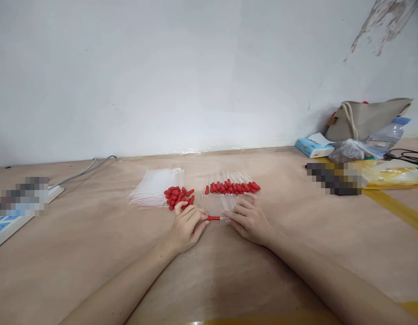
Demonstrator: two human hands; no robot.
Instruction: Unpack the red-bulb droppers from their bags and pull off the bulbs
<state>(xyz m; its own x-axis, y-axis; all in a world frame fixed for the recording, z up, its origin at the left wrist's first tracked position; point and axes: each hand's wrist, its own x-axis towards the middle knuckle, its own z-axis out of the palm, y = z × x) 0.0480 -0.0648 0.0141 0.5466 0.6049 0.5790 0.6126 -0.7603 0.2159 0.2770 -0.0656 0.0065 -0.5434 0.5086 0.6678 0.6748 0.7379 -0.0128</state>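
Note:
My left hand [190, 225] pinches the end of a red rubber bulb [213, 218]. From the other side my right hand [251, 221] grips a clear thin tube, whose end meets the bulb's open end; most of that tube is hidden by my fingers. Behind and between my hands lies a row of bare clear tubes [218, 204]. Farther back is a row of droppers [229, 186], clear tubes with red bulbs fitted, bulbs toward me. Several loose red bulbs [175, 196] are heaped beyond my left hand, partly on a stack of clear plastic bags [154, 185].
A power strip [25, 221] with a grey cable [83, 172] sits at the left. On the right are a blue tissue pack [313, 147], a beige bag [371, 119], a yellow packet [392, 175] and a dark, partly blurred object [344, 185]. A pale wall [161, 81] bounds the table's back.

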